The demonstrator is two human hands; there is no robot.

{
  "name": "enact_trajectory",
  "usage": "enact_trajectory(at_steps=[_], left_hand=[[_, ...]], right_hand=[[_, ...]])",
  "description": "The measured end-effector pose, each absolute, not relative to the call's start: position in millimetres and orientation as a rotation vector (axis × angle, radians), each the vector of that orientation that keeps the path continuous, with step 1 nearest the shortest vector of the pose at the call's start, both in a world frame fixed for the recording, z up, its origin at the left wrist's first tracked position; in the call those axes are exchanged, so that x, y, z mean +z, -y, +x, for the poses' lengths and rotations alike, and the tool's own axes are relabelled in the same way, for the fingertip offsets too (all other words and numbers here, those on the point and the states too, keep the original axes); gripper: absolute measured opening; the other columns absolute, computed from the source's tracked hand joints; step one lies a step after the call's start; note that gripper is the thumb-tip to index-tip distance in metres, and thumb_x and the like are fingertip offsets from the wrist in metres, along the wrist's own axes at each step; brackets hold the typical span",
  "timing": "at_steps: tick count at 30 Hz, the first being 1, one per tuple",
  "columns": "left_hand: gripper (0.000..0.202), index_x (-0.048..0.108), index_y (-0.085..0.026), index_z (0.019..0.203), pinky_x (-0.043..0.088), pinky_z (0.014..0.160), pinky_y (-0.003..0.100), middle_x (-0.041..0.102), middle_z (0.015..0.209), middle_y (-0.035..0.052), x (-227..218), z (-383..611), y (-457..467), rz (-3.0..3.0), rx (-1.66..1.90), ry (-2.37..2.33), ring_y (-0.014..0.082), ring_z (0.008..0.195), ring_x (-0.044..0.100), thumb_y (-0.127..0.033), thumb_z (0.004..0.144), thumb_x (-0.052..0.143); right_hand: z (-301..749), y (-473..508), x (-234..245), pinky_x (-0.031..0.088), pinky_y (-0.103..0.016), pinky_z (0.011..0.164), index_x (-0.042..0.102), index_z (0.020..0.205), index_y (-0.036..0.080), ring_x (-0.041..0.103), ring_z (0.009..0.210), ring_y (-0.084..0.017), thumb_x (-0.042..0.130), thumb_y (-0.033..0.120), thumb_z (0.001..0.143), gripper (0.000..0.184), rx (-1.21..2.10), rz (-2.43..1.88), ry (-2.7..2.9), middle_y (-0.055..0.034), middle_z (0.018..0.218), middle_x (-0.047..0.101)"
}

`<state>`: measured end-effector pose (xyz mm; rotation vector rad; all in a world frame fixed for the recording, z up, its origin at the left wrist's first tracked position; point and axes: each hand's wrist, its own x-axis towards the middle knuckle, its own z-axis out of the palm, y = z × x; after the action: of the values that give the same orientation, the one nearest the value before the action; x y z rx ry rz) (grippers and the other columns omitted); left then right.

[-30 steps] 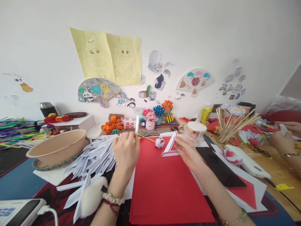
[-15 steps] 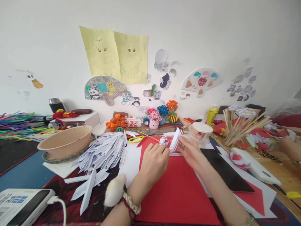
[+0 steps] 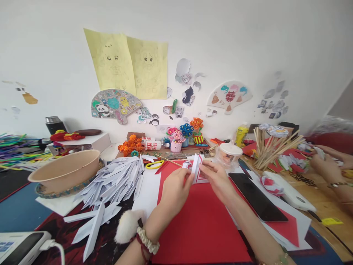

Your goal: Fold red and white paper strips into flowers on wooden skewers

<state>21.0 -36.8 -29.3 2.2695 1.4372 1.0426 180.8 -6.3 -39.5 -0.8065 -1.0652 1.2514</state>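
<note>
Head: L hand (image 3: 175, 188) now at paper (image 3: 196, 168)

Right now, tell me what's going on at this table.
The left hand and right hand both pinch a folded paper above the red sheet. A pile of white strips lies to the left, beside a bowl. Another person's hands are at the far right.

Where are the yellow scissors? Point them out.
In the head view, the yellow scissors lie left of centre, between the white paper strips and the left hand.
</note>
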Motion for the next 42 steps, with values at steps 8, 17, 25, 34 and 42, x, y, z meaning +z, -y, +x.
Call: enact_trajectory(at_steps=[8, 17, 25, 34, 42], left_hand=[[0.024, 0.055, -0.018, 0.076, 0.035, 0.062, 0.025, 0.063, 0.074, 0.0021, -34.7, 18.4, 30.6, 2.235, 1.027, -1.376, 0.0157, 0.067, 0.054, -0.028, 0.094, 0.044], [0.026, 0.055, -0.019, 0.074, 0.036, 0.060, 0.024, 0.063, 0.071, 0.0011, -31.7, 18.4, 29.3, 2.215, 0.977, -1.409, 0.0149, 0.065, 0.053, -0.031, 0.093, 0.041], [0.029, 0.057, -0.019, 0.074, 0.036, 0.062, 0.025, 0.067, 0.075, 0.0035, -7.9, -15.9, 24.8, 2.158, 0.864, -1.783, 0.0171, 0.070, 0.060, -0.031, 0.093, 0.038], [0.024, 0.064, -0.016, 0.079, 0.043, 0.071, 0.033, 0.069, 0.090, 0.0139, -13.1, -52.5, 13.5, 2.183, 0.574, -2.202, 0.0296, 0.087, 0.065, -0.028, 0.090, 0.046], [0.019, 0.062, -0.013, 0.089, 0.046, 0.079, 0.039, 0.068, 0.099, 0.0191, -25.5, -42.4, 2.3, 2.193, 0.704, -2.196, 0.0332, 0.099, 0.064, -0.013, 0.089, 0.043]], right_hand=[[174.9, 8.3, -45.5, 0.053, -0.033, 0.075, 0.076, 0.084, 0.020, 0.069, 0.086, -0.024, 0.085, 0.044, 0.061, 0.034, 1.197, -0.832, 1.150, -0.0068, 0.089, 0.076], [177.3, 8.0, -42.5, 0.053, -0.033, 0.079, 0.076, 0.086, 0.021, 0.069, 0.089, -0.023, 0.084, 0.042, 0.064, 0.032, 1.196, -0.836, 1.140, -0.0060, 0.090, 0.076], [177.7, 10.1, -38.6, 0.055, -0.035, 0.077, 0.076, 0.091, 0.019, 0.070, 0.087, -0.025, 0.084, 0.045, 0.062, 0.039, 1.165, -0.890, 1.112, -0.0079, 0.091, 0.077], [180.0, 10.7, -38.5, 0.058, -0.035, 0.067, 0.077, 0.085, 0.020, 0.071, 0.079, -0.026, 0.086, 0.045, 0.058, 0.038, 1.217, -0.951, 1.083, -0.0069, 0.085, 0.076], [181.2, 9.9, -40.0, 0.058, -0.035, 0.069, 0.077, 0.089, 0.018, 0.070, 0.080, -0.025, 0.086, 0.044, 0.059, 0.040, 1.256, -0.936, 1.097, -0.0082, 0.091, 0.076]])
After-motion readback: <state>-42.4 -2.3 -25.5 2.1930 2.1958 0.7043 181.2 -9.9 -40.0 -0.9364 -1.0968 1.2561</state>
